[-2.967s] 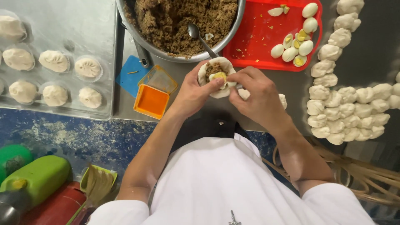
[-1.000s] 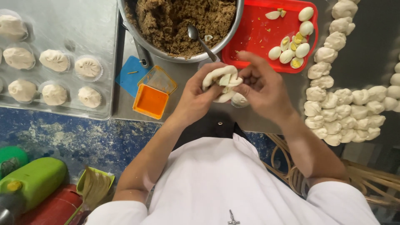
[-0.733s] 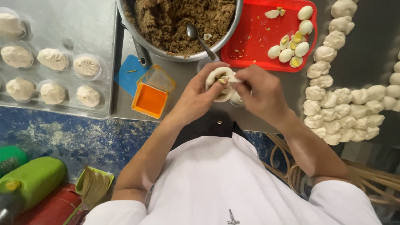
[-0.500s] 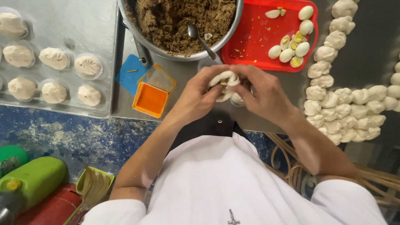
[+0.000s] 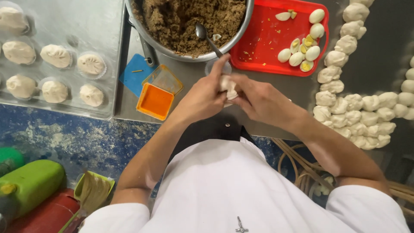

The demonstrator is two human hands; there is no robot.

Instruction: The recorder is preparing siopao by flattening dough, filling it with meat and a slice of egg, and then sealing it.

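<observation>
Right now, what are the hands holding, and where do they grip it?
Both hands hold one white dough bun. The left hand cups its side; the right hand pinches its other side with the fingers.

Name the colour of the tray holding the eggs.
Red; the tray shows clearly in the head view.

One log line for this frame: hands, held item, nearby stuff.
left hand: cupping dough bun | right hand: pinching it | nearby: filling bowl, egg tray, dough balls
</observation>
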